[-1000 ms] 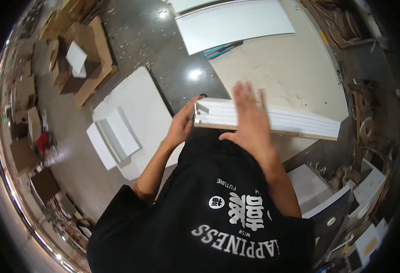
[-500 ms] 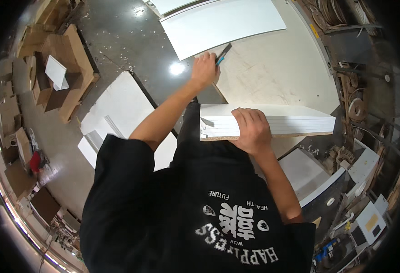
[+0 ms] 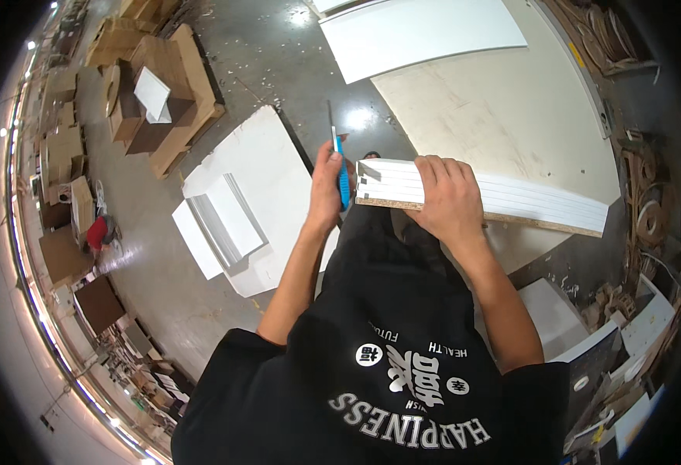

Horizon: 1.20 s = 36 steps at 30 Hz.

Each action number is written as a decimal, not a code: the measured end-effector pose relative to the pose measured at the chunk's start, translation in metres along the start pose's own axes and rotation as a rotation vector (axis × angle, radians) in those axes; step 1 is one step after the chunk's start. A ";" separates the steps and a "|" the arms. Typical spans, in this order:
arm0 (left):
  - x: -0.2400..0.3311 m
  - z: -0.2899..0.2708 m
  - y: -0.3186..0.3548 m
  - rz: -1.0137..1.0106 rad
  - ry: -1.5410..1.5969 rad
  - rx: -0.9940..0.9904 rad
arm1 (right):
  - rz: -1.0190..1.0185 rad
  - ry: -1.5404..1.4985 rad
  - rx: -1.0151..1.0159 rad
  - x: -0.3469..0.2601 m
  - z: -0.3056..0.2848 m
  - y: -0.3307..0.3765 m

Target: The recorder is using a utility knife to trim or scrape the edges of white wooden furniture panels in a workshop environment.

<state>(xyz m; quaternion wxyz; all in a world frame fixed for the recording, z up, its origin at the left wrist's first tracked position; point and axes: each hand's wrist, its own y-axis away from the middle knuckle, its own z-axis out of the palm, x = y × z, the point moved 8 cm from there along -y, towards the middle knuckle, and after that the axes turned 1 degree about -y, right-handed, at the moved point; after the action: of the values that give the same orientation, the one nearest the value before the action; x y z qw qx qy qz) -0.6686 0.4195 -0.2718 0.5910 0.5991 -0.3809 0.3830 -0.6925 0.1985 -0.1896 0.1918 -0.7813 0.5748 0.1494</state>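
The left hand (image 3: 324,188) is closed around a blue-handled tool (image 3: 344,186), held upright in view with its thin, dark end pointing away from the body. The tool stands just beside the left end of a stack of white boards (image 3: 538,204); whether the two touch cannot be determined. The right hand (image 3: 452,200) grasps the stack near its left end, fingers over the top and near face, thumb at the lower edge. The stack lies crosswise in front of the torso, at the near part of a cream-coloured worktable (image 3: 503,116). Its lowest layer shows a brown, grainy edge (the layers above it are white-edged).

At the table's far end lies a large white panel (image 3: 426,37). To the left, a white board (image 3: 278,209) carries pale panel pieces (image 3: 236,213). Beyond it, a wooden pallet (image 3: 201,115) bears an open carton (image 3: 171,74). At far left, a person in red (image 3: 102,232) is visible.
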 end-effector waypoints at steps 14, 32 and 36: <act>0.061 0.042 0.030 0.035 -0.928 0.173 | -0.073 0.035 0.029 -0.005 -0.003 0.000; 0.030 -0.004 0.136 0.354 -1.119 0.070 | -0.045 0.076 -0.051 -0.006 0.002 -0.004; 0.032 -0.005 0.125 0.289 -1.218 0.059 | -0.094 0.087 -0.003 -0.010 -0.001 -0.005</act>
<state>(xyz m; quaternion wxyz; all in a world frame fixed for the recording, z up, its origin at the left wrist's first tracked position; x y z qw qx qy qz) -0.7693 0.4229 -0.1903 0.1935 0.6683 -0.7158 0.0593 -0.6906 0.2076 -0.1833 0.1723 -0.8135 0.5450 0.1072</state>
